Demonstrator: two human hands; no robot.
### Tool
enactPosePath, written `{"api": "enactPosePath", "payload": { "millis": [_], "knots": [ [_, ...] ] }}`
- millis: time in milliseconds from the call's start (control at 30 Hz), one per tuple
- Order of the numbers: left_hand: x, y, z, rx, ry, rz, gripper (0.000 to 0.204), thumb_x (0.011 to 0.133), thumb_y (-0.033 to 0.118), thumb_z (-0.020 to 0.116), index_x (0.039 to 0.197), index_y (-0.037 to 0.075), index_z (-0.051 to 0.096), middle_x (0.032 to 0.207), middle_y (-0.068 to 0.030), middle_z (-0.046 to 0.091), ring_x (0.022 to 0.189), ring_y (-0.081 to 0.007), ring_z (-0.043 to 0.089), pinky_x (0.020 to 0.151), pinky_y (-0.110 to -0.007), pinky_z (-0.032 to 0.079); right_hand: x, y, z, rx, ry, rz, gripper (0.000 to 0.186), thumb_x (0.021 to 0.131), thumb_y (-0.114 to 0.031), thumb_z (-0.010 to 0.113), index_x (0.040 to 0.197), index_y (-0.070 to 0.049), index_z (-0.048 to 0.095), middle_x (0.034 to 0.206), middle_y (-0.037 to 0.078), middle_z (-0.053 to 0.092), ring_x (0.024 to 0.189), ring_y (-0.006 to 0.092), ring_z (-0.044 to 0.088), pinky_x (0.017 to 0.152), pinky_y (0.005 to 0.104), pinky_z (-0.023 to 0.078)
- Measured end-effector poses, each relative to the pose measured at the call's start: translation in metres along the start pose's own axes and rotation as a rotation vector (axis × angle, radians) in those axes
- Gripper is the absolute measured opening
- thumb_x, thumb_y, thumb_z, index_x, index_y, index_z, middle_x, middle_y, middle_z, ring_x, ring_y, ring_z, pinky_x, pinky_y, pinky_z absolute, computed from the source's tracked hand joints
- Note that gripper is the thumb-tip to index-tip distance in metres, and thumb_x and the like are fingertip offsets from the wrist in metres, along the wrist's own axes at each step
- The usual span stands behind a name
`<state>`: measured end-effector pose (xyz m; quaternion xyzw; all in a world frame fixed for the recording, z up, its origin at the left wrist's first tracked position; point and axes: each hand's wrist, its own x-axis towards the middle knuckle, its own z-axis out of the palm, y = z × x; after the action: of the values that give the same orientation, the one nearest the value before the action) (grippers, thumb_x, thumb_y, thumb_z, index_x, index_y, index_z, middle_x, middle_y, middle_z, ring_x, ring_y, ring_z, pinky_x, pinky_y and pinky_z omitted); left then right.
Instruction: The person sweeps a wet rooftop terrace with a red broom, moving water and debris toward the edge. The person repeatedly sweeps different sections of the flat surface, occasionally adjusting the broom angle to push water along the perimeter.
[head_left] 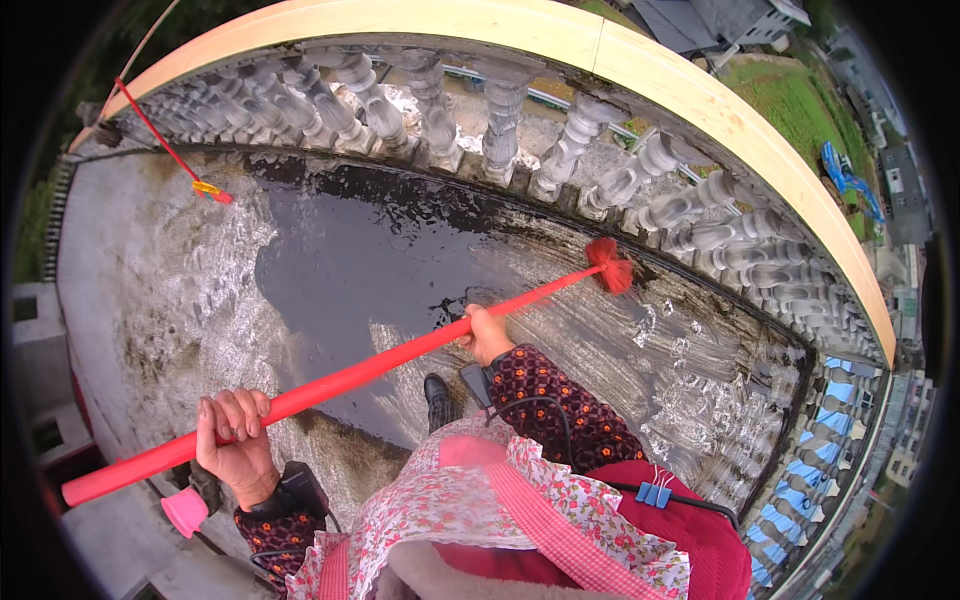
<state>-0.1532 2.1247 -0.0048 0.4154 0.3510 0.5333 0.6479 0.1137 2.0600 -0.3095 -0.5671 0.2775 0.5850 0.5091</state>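
A long-handled broom with a red pole slants across the view from the lower left to the upper right. Near the pole's lower-left end, my left hand wraps round it. Further up, my right hand grips the same pole at its middle. The broom's red bristle head rests on the wet floor close to the foot of the balustrade. Dark water covers the floor left of the bristles, and pale streaks run across the floor around them.
A stone balustrade with a pale top rail curves along the far side and right. Another red-handled tool leans at the far left corner. A pink object is near my left hand. My dark boot stands on the floor.
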Motion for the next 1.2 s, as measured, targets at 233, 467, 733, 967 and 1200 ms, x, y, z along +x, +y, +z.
{"api": "enactPosePath", "payload": {
  "millis": [233,467,733,967,1200],
  "knots": [
    [-0.046,0.096,-0.066,0.155,0.295,0.246,0.044,0.105,0.02,0.042,0.062,0.018,0.03,0.054,0.0007,0.032,0.054,-0.012,0.033,0.067,-0.032,0.034,-0.02,0.071,0.175,-0.242,-0.498,0.094,0.015,0.09,-0.012,0.053,0.08,-0.002,0.048,0.07,0.009,0.052,0.05,0.0141,0.043,0.041,0.0284,0.025],
    [-0.042,0.17,-0.051,0.225,0.007,0.357,0.045,0.106,0.018,0.039,0.063,0.017,0.029,0.055,0.0012,0.028,0.054,-0.0114,0.027,0.062,-0.029,0.031,-0.107,0.089,0.126,0.003,-0.679,0.13,0.024,0.097,-0.027,0.061,0.087,-0.007,0.053,0.076,0.004,0.06,0.059,0.0151,0.059,0.051,0.0284,0.049],
    [0.027,-0.006,0.007,-0.08,-0.401,-0.005,0.038,0.103,0.022,0.046,0.067,0.015,0.033,0.057,0.001,0.033,0.054,-0.0125,0.036,0.066,-0.034,0.037,-0.038,-0.008,-0.068,0.295,-0.245,-0.216,0.017,0.097,-0.022,0.059,0.093,-0.006,0.056,0.077,0.005,0.062,0.064,0.0206,0.063,0.057,0.0337,0.056],
    [0.016,-0.116,0.105,0.031,-0.421,-0.268,0.027,0.091,0.02,0.059,0.072,0.012,0.042,0.062,-0.0024,0.041,0.064,-0.0189,0.046,0.082,-0.042,0.04,0.035,-0.091,-0.154,0.266,0.078,-0.212,0.015,0.096,-0.019,0.054,0.087,-0.008,0.052,0.076,0.004,0.058,0.065,0.0216,0.063,0.057,0.0373,0.058],
    [-0.015,0.093,0.044,0.323,-0.118,0.181,0.04,0.101,0.022,0.049,0.065,0.018,0.03,0.057,0.0021,0.032,0.055,-0.0112,0.032,0.07,-0.031,0.034,-0.027,0.018,0.095,0.038,-0.488,0.098,0.024,0.094,-0.025,0.055,0.082,-0.005,0.052,0.067,0.008,0.057,0.043,0.0168,0.052,0.038,0.0309,0.045]
  ]
}}
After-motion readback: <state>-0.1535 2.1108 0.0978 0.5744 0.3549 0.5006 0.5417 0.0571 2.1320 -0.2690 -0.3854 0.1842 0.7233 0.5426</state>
